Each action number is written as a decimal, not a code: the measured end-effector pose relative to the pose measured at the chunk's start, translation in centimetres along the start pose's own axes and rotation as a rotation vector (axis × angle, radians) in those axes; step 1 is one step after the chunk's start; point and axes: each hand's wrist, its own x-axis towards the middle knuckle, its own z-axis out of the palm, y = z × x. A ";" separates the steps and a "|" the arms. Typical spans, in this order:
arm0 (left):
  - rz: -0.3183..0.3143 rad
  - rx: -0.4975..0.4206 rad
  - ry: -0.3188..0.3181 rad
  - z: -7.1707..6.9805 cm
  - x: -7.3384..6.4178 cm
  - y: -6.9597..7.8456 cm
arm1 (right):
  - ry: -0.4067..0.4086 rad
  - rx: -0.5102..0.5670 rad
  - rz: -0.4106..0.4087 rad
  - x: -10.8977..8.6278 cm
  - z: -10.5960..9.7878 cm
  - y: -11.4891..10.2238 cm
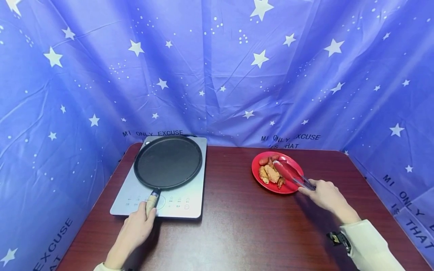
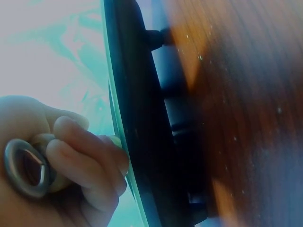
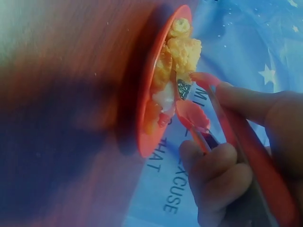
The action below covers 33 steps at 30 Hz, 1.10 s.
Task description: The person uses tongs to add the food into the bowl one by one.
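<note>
A round black frying pan (image 1: 168, 162) sits on a silver induction cooktop (image 1: 127, 188) at the left of the table. My left hand (image 1: 137, 225) grips its light-coloured handle (image 1: 152, 201); the left wrist view shows the fingers (image 2: 90, 161) curled round it beside a metal ring (image 2: 26, 168). My right hand (image 1: 323, 195) holds red-tipped tongs (image 1: 288, 171) over a red plate (image 1: 291, 190). On that plate lie pieces of fried food (image 1: 271, 174) and sausages (image 1: 263, 161). In the right wrist view the tong tips stand apart near the food; whether they touch it I cannot tell.
The dark reddish-brown table (image 1: 230, 210) carries the cooktop on the left and the plate on the right. A blue curtain (image 1: 217, 75) with white stars hangs behind the table and along both sides. A black cord (image 1: 189, 135) shows behind the cooktop.
</note>
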 end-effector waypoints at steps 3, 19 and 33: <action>-0.006 0.002 -0.006 0.0 0.0 0.1 | 0.018 -0.059 -0.032 0.3 -0.1 -0.1; -0.008 -0.005 -0.002 0.1 0.1 -0.1 | 0.068 -0.015 -0.028 0.3 -0.5 -0.5; -0.019 -0.011 -0.010 -0.1 0.0 0.1 | 0.023 0.075 0.018 -0.3 0.2 0.6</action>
